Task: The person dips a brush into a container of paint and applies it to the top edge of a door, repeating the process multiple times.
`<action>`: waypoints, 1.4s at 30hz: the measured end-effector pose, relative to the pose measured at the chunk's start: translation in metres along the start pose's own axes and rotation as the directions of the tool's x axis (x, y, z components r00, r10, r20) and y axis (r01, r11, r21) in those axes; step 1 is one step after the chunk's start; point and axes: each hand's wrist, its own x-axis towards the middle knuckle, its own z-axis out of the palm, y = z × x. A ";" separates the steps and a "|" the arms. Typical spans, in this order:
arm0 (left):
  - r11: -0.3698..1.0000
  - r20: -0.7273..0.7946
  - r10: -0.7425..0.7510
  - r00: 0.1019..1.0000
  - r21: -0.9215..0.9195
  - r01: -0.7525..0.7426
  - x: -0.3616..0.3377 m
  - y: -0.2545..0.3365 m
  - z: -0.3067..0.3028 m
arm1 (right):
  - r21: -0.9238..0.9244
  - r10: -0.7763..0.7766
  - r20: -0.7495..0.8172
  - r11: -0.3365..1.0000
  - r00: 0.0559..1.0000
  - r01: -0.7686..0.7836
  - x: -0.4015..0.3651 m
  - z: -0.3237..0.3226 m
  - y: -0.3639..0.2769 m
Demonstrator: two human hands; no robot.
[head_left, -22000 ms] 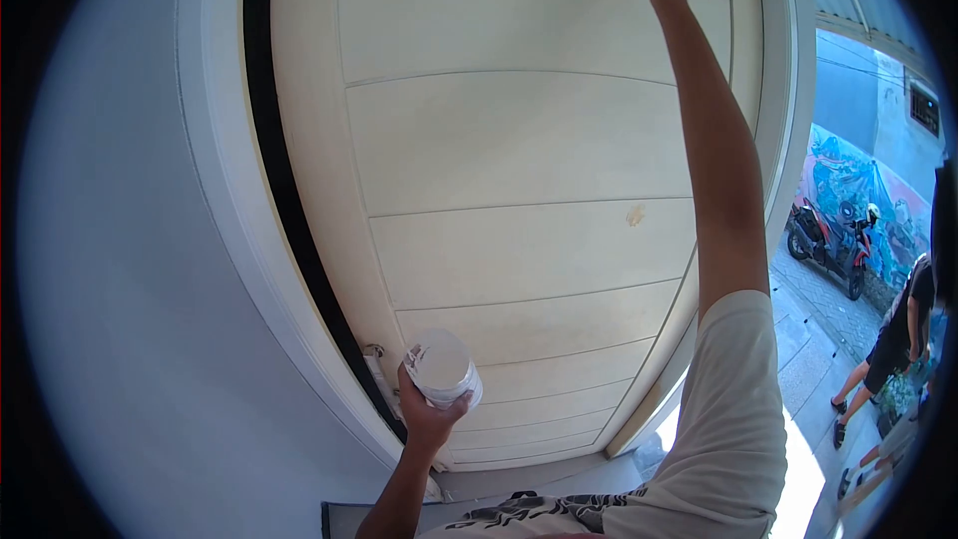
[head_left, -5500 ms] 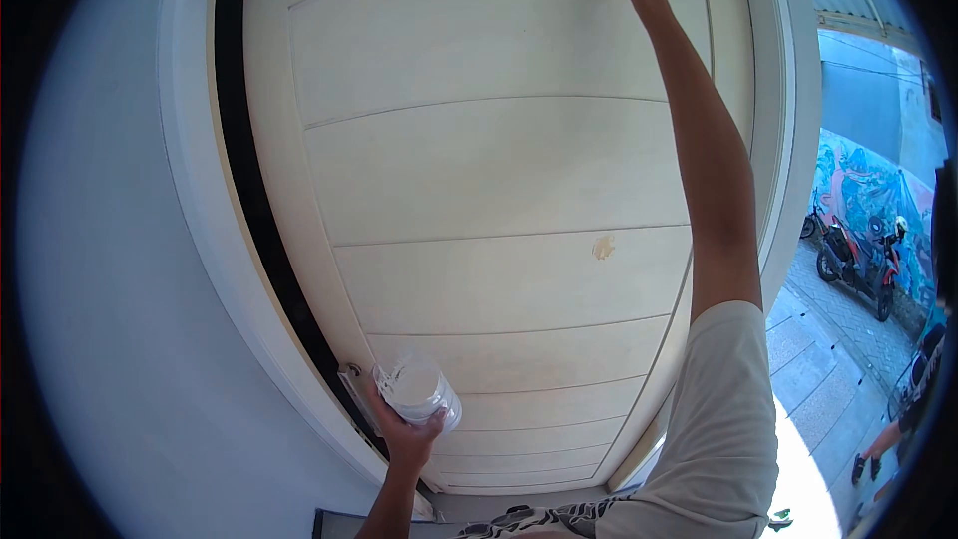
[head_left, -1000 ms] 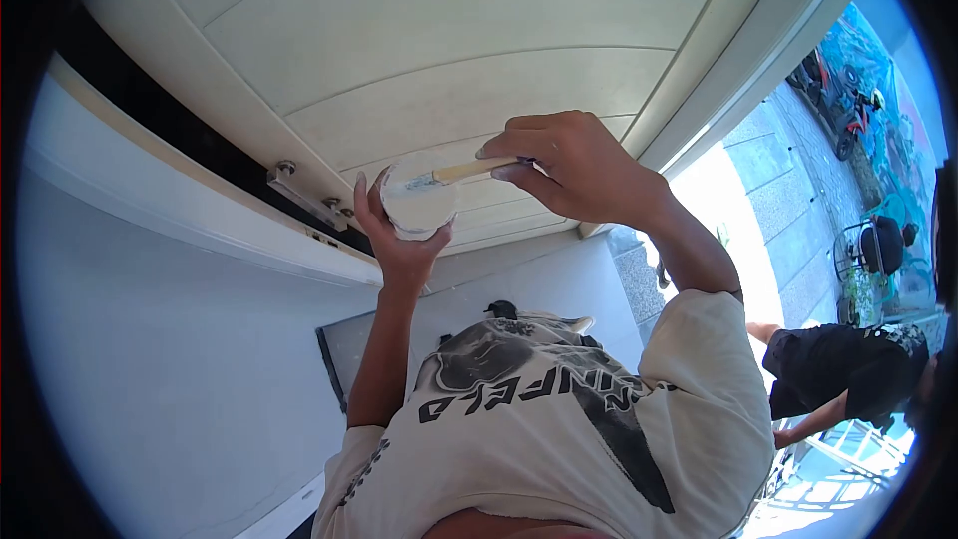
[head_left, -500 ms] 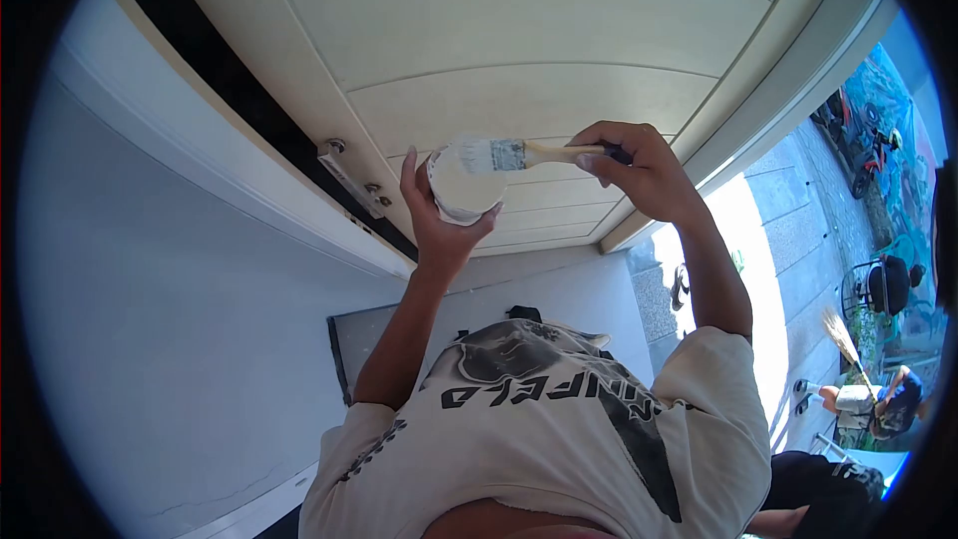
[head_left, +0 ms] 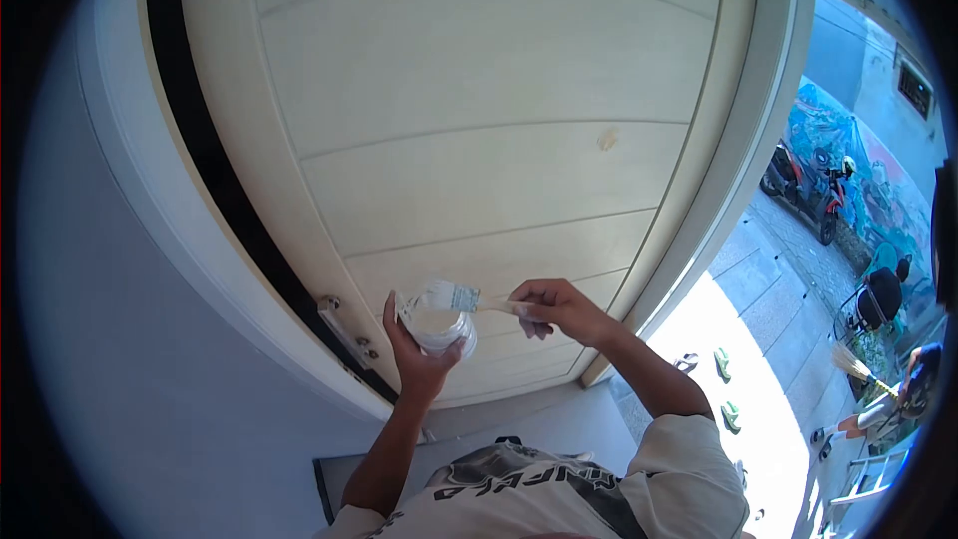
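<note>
Far left of frame: pale wall (head_left: 80,289), then a dark gap and a metal plate (head_left: 344,329) on the door (head_left: 479,140) edge, lower ctr-left. Just right of it our L hand (head_left: 419,364) is wrapped round a small paint cup (head_left: 444,327), held up before the door's lower panels. The brush (head_left: 454,296) has its bristles at the cup's rim; our R hand (head_left: 559,307) is pinched on its handle. Hands near each other, not touching. Up and right, a tan spot (head_left: 607,139). Far right, outside: sandals (head_left: 723,364), motorbike (head_left: 803,190).

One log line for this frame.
left hand: holds paint cup | right hand: holds brush, bristles over cup | door: cream, panelled
</note>
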 end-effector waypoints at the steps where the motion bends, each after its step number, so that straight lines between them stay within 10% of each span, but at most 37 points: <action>1: 1.000 -0.002 0.019 1.000 -0.013 -0.019 0.003 0.001 0.002 | 0.000 -0.025 0.020 1.000 0.999 0.025 0.002 -0.003 0.000; 14: 0.975 -0.032 -0.043 0.999 -0.219 0.035 0.030 -0.006 0.026 | 0.191 0.038 0.073 0.980 0.997 -0.051 0.022 -0.026 -0.025; 20: 0.981 -0.026 -0.030 0.999 -0.194 0.025 0.031 -0.017 0.033 | 0.222 -0.341 -0.120 0.906 0.932 0.360 0.037 -0.088 -0.123; 27: 0.976 -0.032 -0.089 0.996 -0.201 0.081 0.027 -0.029 0.040 | -0.364 -0.827 -0.430 0.526 0.362 0.769 0.041 -0.205 -0.304; 32: 0.988 -0.039 -0.064 0.997 -0.143 0.058 0.026 -0.035 0.046 | -0.856 -0.934 -0.357 0.315 -0.028 0.409 0.037 -0.277 -0.396; 38: 0.986 -0.062 -0.055 0.997 -0.161 0.044 0.028 -0.040 0.050 | -0.975 -0.950 -0.212 0.192 -0.230 0.108 0.033 -0.394 -0.450; 42: 0.991 -0.078 -0.030 0.997 -0.131 0.019 0.027 -0.044 0.051 | -0.880 -0.777 -0.370 0.469 -0.509 -0.078 0.044 -0.400 -0.446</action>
